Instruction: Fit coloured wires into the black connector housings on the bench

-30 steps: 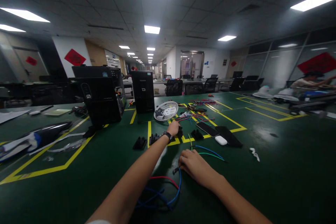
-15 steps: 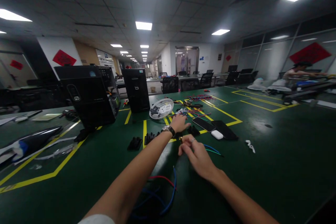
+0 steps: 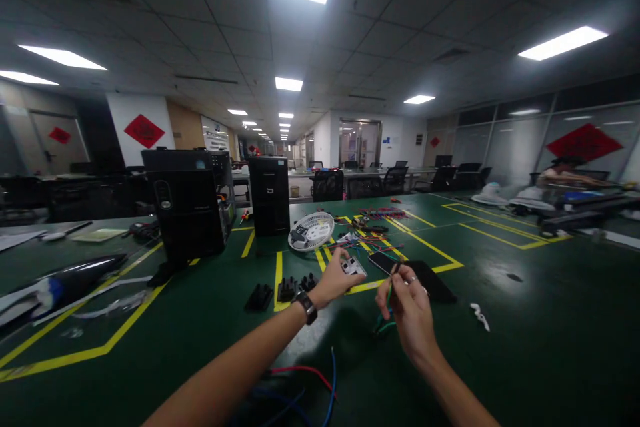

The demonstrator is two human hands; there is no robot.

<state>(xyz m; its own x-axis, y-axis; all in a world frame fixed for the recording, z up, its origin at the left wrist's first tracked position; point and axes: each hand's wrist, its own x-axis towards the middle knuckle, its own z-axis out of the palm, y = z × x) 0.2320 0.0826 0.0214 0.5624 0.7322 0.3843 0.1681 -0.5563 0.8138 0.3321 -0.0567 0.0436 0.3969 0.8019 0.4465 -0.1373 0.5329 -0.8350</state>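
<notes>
My left hand (image 3: 334, 282), with a dark watch on the wrist, grips a white rectangular socket panel (image 3: 354, 266) with dark openings, just above the table. To its right, my right hand (image 3: 411, 303) is raised with fingers pinched on green and blue wires (image 3: 384, 327), whose lengths hang below the fingers. A small dark piece (image 3: 397, 268) shows at those fingertips; its kind I cannot make out. Behind the right hand lie a phone (image 3: 383, 262) and a black flat pouch (image 3: 436, 281). Black plastic parts (image 3: 260, 296) sit left of my left hand.
A white basket-like cover (image 3: 311, 232) holds small parts. Loose wires (image 3: 367, 241) lie beyond my hands, more wires (image 3: 305, 368) in front. Two black computer cases (image 3: 187, 213) stand at left. White earbuds (image 3: 480, 317) lie at right. A person (image 3: 570, 173) is at far right.
My left hand has drawn back from the wires and cover and now holds the white panel. My right hand has risen and moved right with the wires. The view has tilted up.
</notes>
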